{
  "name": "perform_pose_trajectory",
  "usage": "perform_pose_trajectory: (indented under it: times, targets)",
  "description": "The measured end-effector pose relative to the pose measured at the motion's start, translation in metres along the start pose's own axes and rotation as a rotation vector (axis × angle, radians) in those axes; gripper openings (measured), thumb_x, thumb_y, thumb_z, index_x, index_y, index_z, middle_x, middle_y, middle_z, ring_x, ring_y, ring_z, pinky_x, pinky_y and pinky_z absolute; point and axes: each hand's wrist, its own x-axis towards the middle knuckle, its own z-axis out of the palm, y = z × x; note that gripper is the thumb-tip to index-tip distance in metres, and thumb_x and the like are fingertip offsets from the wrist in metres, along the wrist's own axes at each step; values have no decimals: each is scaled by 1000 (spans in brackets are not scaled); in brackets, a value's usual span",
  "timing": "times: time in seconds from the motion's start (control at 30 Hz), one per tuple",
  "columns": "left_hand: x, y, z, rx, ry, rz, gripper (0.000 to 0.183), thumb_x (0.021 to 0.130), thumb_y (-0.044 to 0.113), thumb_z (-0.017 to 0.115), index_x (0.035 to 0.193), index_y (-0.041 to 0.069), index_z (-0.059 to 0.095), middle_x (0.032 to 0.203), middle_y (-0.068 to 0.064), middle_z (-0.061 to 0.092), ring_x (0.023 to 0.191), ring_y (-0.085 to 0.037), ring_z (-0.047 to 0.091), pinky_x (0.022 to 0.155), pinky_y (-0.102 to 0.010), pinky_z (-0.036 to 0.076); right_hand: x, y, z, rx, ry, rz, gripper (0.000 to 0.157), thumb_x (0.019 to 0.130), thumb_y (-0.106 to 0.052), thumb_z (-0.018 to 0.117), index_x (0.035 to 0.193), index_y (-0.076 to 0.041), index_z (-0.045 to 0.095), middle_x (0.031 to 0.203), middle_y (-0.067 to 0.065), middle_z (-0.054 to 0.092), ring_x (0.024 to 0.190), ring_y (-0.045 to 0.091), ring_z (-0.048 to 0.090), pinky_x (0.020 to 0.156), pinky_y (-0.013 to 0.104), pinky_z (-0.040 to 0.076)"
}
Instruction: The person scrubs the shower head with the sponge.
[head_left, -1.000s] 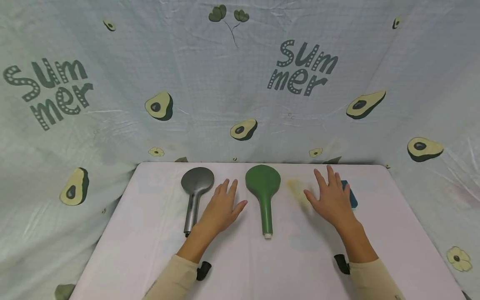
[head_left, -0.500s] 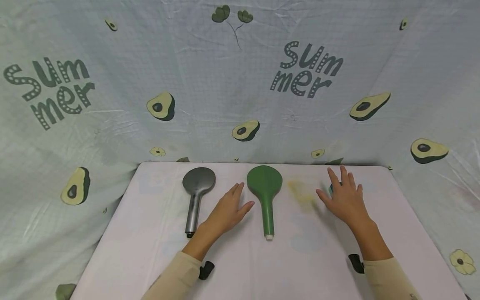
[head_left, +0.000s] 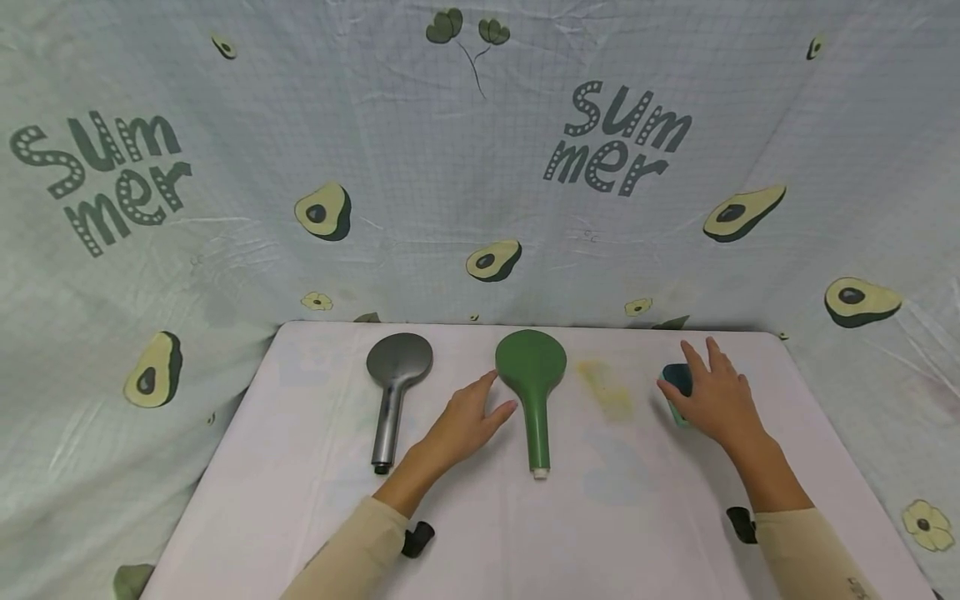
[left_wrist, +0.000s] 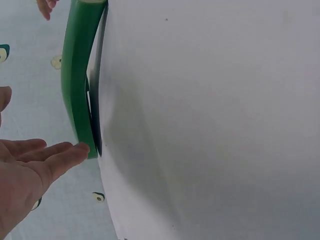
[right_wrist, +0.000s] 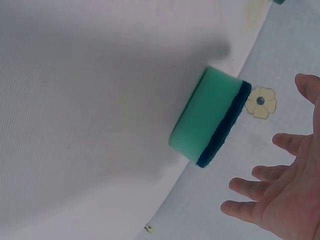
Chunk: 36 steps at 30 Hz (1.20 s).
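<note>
A green shower head (head_left: 531, 367) lies at the middle of the table, its handle toward the front. My left hand (head_left: 463, 423) is just left of it with fingers extended, the fingertips right at the edge of its round head; the left wrist view shows the same hand (left_wrist: 35, 165) beside the green shower head (left_wrist: 75, 75). A sponge (right_wrist: 212, 117), light green with a dark scouring side, lies at the back right. Over the sponge (head_left: 677, 380) hovers my right hand (head_left: 723, 402), fingers spread and holding nothing, partly hiding it in the head view.
A grey shower head (head_left: 400, 358) with a metallic handle lies left of my left hand. Between the green shower head and the sponge, a yellow stain (head_left: 606, 390) marks the white table (head_left: 585, 533). A patterned cloth (head_left: 420, 167) hangs behind the table's back edge.
My right hand has moved right across the sponge, uncovering its left part. My left hand has shifted right, from between the two shower heads to the edge of the green one.
</note>
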Motion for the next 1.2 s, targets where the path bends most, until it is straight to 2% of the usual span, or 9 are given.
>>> perform_pose_trajectory:
  times: [0.2, 0.4, 0.53, 0.77, 0.97, 1.2]
  targets:
    - [3, 3, 5, -188, -33, -47, 69, 105, 42, 60, 154, -2, 40, 145, -29, 56, 129, -41, 62, 102, -54, 55, 0, 12, 1, -33, -3, -16, 82, 99, -50, 63, 154, 5, 37, 156, 44, 23, 133, 67, 36, 101, 81, 36]
    - [7, 9, 11, -328, -53, -127, 69, 104, 46, 59, 151, -2, 45, 136, -23, 65, 120, -32, 69, 93, -45, 61, -1, 16, -1, -32, -32, -2, 86, 98, -55, 62, 154, 5, 35, 155, 44, 24, 128, 70, 37, 102, 81, 35]
    - [9, 12, 14, -403, -47, -161, 69, 105, 45, 59, 150, -5, 45, 132, -23, 68, 113, -32, 72, 90, -41, 62, -2, 16, -6, 14, -76, 1, 88, 100, -57, 59, 156, 6, 31, 155, 45, 22, 128, 72, 35, 100, 83, 34]
    - [11, 13, 19, -501, -55, -226, 70, 105, 41, 59, 151, -8, 41, 133, -29, 65, 110, -36, 73, 87, -43, 63, -1, 18, -11, 35, -139, 6, 92, 100, -58, 59, 158, 5, 27, 156, 45, 20, 129, 73, 33, 98, 84, 34]
    - [14, 14, 25, -578, -102, -300, 76, 106, 39, 59, 156, -11, 29, 134, -32, 63, 105, -37, 74, 81, -45, 64, 1, 22, -5, 55, -189, 6, 92, 99, -57, 61, 158, 4, 28, 157, 44, 20, 133, 70, 32, 101, 81, 36]
    - [18, 14, 32, -608, -104, -378, 73, 106, 38, 59, 153, -11, 33, 118, -25, 70, 100, -33, 75, 76, -43, 65, -4, 21, 8, 80, -201, 16, 92, 97, -55, 65, 157, 4, 29, 157, 43, 21, 133, 69, 34, 102, 79, 38]
